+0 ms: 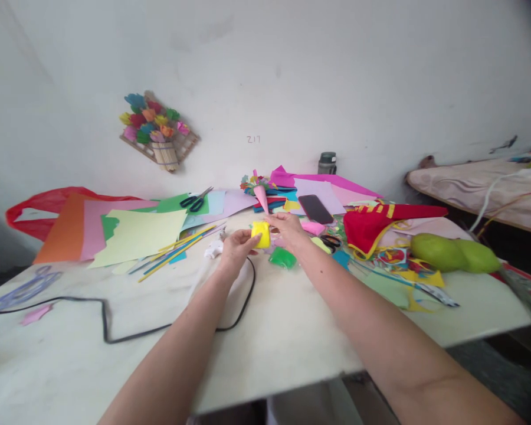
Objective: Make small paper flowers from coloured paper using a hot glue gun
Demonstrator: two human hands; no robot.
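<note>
Yellow packet squarely between two hands, just past the green one!

Nearest in, a black cord (pixel 104 319) loops across the table (pixel 274 348), off to the left of the green packet (pixel 282 258), our landmark, and on its near side. Just beyond and left of that packet, here's the focus: the yellow packet (pixel 261 234), up between the hands. Its longer axis seems to run up the view; its tilt is hard to call. The left hand (pixel 235 252) comes in from the left and has the firmer claim, thumb and fingers gripping the left edge, thumb over the face. The right hand (pixel 287 229), directly beyond the green packet, brings bunched fingertips to the upper right corner; whether they pinch it, I can't tell. So both are right there, neither having to reach! Farther out, beyond and right of the green packet, a pink packet (pixel 313 228), then the phone (pixel 315 209); beyond and left of it, the pink cone (pixel 261 196).
</note>
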